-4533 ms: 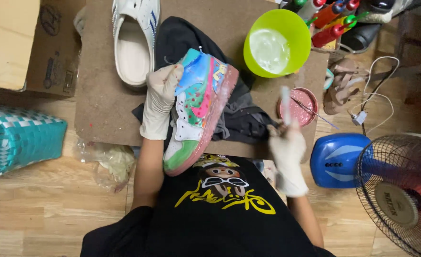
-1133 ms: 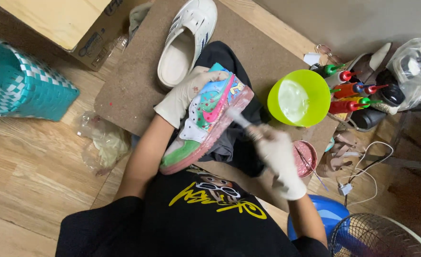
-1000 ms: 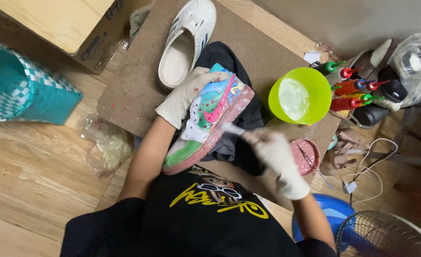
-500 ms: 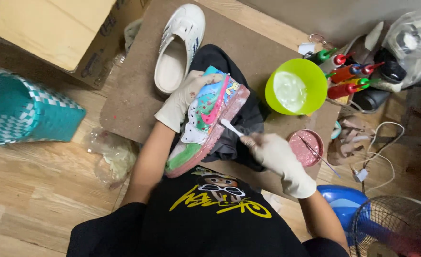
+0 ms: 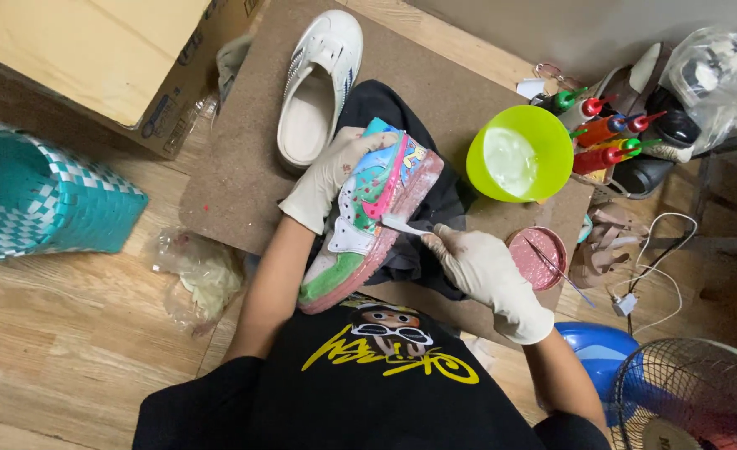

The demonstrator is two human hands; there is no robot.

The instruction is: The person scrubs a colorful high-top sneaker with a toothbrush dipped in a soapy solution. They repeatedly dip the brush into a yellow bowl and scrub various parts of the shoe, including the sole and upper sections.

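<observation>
A brightly painted sneaker (image 5: 367, 218), pink, teal and green, rests on a dark cloth (image 5: 435, 200) over my lap. My left hand (image 5: 327, 177), in a pale glove, grips its upper from the left side. My right hand (image 5: 478, 265), also gloved, holds a small pale brush (image 5: 403, 225) whose tip touches the sneaker's pink sole edge.
A lime green bowl (image 5: 548, 137) of cloudy liquid and several coloured squeeze bottles (image 5: 606, 133) sit at the right. A pink lid (image 5: 537, 258) holds a thin tool. A white slip-on shoe (image 5: 318, 79), cardboard box (image 5: 93, 58), teal woven basket (image 5: 43, 200) and blue fan (image 5: 685, 400) surround the brown mat (image 5: 243, 167).
My right hand has come back from the pink lid to the sneaker and now sets the brush against the sole edge. The left hand keeps its hold on the sneaker.
</observation>
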